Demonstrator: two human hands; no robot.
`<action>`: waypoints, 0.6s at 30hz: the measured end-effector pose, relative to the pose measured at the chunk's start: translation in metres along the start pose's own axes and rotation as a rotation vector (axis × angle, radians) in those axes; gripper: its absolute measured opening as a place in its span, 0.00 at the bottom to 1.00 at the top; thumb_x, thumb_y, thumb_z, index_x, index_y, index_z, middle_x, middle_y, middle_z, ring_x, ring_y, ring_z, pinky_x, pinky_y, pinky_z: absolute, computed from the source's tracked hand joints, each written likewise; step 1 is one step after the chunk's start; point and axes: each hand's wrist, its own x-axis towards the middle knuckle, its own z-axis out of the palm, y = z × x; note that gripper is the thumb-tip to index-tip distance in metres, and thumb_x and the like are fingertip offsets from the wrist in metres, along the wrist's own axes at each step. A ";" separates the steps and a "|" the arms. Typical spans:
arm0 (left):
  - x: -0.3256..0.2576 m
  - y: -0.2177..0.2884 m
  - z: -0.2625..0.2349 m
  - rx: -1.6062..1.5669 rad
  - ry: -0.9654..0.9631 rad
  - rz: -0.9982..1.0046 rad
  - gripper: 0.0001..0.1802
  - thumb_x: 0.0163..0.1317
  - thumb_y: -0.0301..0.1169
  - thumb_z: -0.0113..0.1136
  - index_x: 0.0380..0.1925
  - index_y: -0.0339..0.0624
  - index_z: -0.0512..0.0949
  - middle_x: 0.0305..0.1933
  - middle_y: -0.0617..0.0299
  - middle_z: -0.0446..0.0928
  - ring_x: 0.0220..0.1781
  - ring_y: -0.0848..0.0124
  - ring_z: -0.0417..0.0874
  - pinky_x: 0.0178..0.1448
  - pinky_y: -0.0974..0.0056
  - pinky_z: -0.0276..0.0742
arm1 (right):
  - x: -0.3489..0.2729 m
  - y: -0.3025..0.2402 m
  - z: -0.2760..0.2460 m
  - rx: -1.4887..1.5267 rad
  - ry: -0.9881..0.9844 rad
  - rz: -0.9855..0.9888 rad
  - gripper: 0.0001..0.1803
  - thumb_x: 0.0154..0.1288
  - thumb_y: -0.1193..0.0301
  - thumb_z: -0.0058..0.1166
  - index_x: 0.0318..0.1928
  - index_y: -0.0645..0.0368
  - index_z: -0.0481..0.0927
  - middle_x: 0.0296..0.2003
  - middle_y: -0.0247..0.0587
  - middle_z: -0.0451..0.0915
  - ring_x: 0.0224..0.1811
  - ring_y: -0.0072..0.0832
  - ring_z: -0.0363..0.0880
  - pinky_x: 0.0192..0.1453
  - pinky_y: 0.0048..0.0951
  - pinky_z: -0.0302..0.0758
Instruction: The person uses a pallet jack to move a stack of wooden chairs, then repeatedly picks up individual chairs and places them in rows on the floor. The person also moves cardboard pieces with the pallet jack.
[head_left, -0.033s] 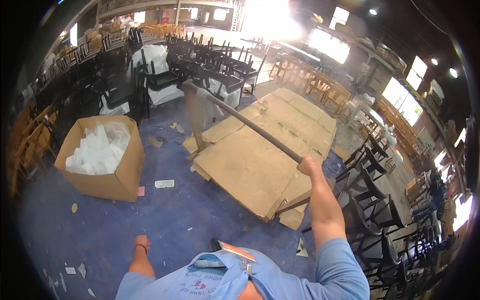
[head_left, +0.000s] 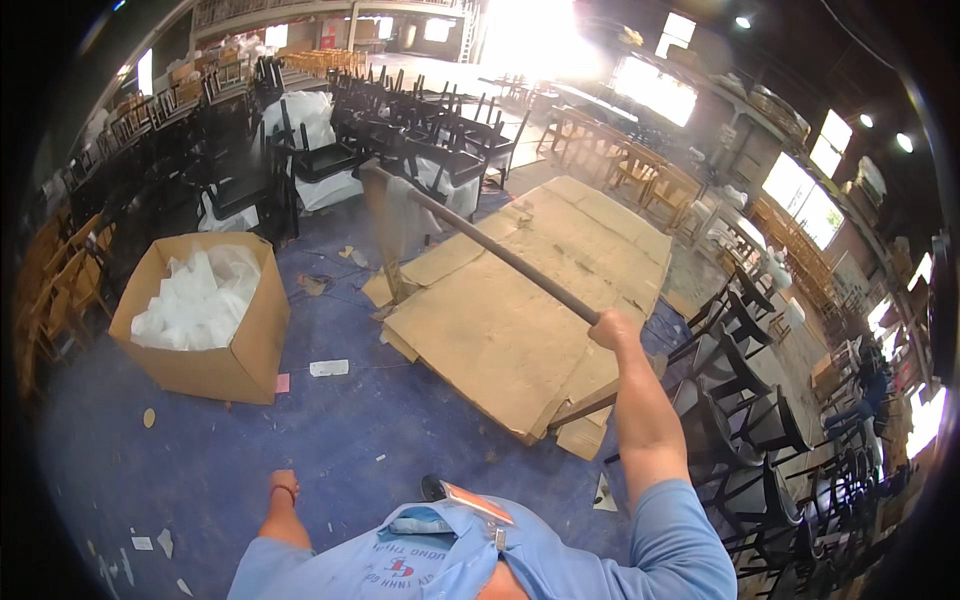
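Right of the frame's centre, the right hand (head_left: 615,330) was closed firmly around the near end of a long brown bar (head_left: 500,255). That bar slanted from the hand to the upper left of centre, above flattened cardboard sheets (head_left: 490,350). At its far end an upright brown piece (head_left: 381,225) ran downward, with translucent white wrapping (head_left: 406,212) hanging beside it; whether its foot touched the cardboard could not be made out. Another brown piece (head_left: 585,410) lay slantwise by the near edge of the sheets, partly behind the right forearm.

At lower left of centre, the left hand (head_left: 283,482) hung above the blue floor (head_left: 340,430), a dark band (head_left: 288,490) around its wrist. It was too small to tell whether its fingers were open or curled.

Left of centre stood an open cardboard box (head_left: 195,375) filled with crumpled white sheeting (head_left: 195,300), a pink slip (head_left: 283,383) just beside its lower corner. Black chairs (head_left: 325,158) crowded the upper left, and more dark chairs (head_left: 715,435) lined the right side.
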 end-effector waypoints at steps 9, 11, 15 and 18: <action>-0.070 -0.031 0.101 -0.117 -0.458 0.377 0.14 0.61 0.34 0.55 0.42 0.39 0.80 0.32 0.63 0.79 0.29 0.75 0.78 0.28 0.69 0.73 | -0.101 -0.097 0.007 0.126 0.065 -0.075 0.19 0.52 0.72 0.49 0.45 0.57 0.82 0.46 0.50 0.81 0.50 0.44 0.79 0.53 0.41 0.76; -0.090 -0.036 0.098 -0.006 -0.544 0.502 0.16 0.61 0.35 0.55 0.45 0.38 0.79 0.33 0.63 0.79 0.32 0.74 0.79 0.31 0.70 0.73 | -0.120 -0.117 0.011 0.164 0.051 -0.065 0.18 0.51 0.73 0.48 0.44 0.59 0.81 0.46 0.51 0.80 0.50 0.45 0.79 0.52 0.41 0.76; -0.070 -0.018 0.034 0.132 -0.477 0.760 0.18 0.60 0.35 0.55 0.45 0.35 0.79 0.38 0.55 0.82 0.39 0.70 0.82 0.42 0.65 0.77 | -0.171 -0.173 0.023 0.197 0.057 -0.115 0.16 0.51 0.74 0.49 0.42 0.61 0.81 0.44 0.54 0.80 0.48 0.46 0.79 0.51 0.41 0.76; -0.088 0.056 0.010 0.054 -0.336 1.148 0.19 0.62 0.36 0.52 0.44 0.31 0.78 0.43 0.47 0.81 0.47 0.58 0.82 0.52 0.62 0.75 | -0.215 -0.187 0.040 0.192 0.148 -0.149 0.16 0.51 0.72 0.51 0.41 0.60 0.81 0.41 0.55 0.81 0.46 0.47 0.79 0.51 0.42 0.76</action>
